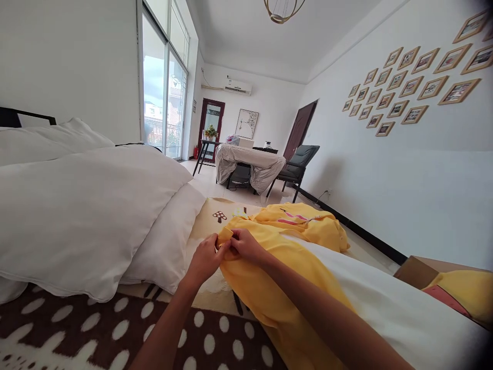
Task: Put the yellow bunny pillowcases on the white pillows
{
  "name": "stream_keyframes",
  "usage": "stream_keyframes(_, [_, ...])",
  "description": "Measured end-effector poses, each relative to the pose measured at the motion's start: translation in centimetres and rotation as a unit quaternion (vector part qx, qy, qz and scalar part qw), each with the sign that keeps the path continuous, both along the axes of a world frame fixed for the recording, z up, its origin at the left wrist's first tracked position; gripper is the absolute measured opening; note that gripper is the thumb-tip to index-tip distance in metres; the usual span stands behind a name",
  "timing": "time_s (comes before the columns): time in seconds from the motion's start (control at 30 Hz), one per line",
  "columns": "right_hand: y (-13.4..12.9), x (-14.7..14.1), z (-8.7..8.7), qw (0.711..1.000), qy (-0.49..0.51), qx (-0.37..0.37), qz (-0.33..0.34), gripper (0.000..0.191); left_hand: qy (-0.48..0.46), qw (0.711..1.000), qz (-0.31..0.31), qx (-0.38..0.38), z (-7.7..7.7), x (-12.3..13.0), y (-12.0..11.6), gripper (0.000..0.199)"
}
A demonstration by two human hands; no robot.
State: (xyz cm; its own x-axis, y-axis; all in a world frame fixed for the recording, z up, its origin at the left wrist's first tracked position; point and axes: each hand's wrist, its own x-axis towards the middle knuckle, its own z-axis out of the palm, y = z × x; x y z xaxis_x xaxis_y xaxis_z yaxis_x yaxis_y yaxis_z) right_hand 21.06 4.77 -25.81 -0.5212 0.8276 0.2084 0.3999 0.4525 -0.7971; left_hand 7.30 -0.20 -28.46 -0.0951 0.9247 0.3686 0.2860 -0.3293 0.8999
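Bedding (77,216), white and puffy, fills the left side. To its right, yellow cloth (285,280), plain and softly creased nearby, bunched with pink markings farther off, lies along a white quilt (389,293). At the cloth's left end, left hand (207,253) and right hand (245,245) meet, both pinching 1 folded edge (225,235) between closed fingertips.

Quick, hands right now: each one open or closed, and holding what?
Left hand: closed, pinching the edge of the yellow cloth.
Right hand: closed, pinching the yellow cloth beside the left hand.
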Motion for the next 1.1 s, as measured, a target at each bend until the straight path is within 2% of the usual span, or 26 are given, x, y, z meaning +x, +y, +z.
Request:
stream_keyframes(0.13, [1.0, 0.2, 0.6, 0.998, -0.061, 0.005, 0.019, 0.019, -0.061, 0.997, -0.031, -0.037, -1.1, 0.2, 1.1, 0.036])
stream_keyframes(0.23, [3.1, 0.8, 1.8, 0.991, -0.125, 0.025, 0.031, 0.018, -0.111, 0.989, -0.053, -0.085, -1.8, -0.1, 1.7, 0.039])
stream_keyframes(0.3, [4.9, 1.4, 2.9, 0.985, -0.161, 0.062, 0.011, 0.018, -0.130, 0.982, -0.067, -0.118, -2.1, -0.4, 1.8, 0.036])
stream_keyframes(0.4, [7.4, 2.0, 3.9, 0.969, -0.212, 0.125, -0.035, 0.030, -0.128, 0.977, -0.084, -0.147, -2.0, -1.0, 1.6, 0.024])
stream_keyframes(0.5, [8.8, 2.0, 3.6, 0.950, -0.273, 0.147, -0.035, 0.032, -0.099, 0.978, -0.092, -0.157, -1.6, -1.9, 1.3, 0.014])
stream_keyframes(0.63, [9.9, 1.7, 2.2, 0.925, -0.360, 0.117, 0.000, 0.021, -0.045, 0.979, -0.102, -0.173, -0.9, -3.5, 0.8, 0.009])
stream_keyframes(0.73, [10.7, 2.0, 1.8, 0.913, -0.396, 0.094, 0.032, 0.027, -0.018, 0.977, -0.111, -0.182, -0.5, -4.6, 0.5, 0.017])
stream_keyframes(0.83, [11.4, 2.3, 2.1, 0.912, -0.393, 0.111, 0.041, 0.028, -0.016, 0.975, -0.123, -0.186, -0.4, -5.3, 0.4, 0.027])
stream_keyframes(0.97, [12.5, 1.9, 3.3, 0.909, -0.376, 0.179, -0.014, 0.024, -0.039, 0.971, -0.147, -0.187, -0.4, -5.4, 0.6, 0.032])
stream_keyframes(1.1, [13.2, 0.9, 4.2, 0.889, -0.362, 0.265, -0.091, 0.018, -0.069, 0.961, -0.184, -0.192, -0.3, -5.0, 0.9, 0.027])
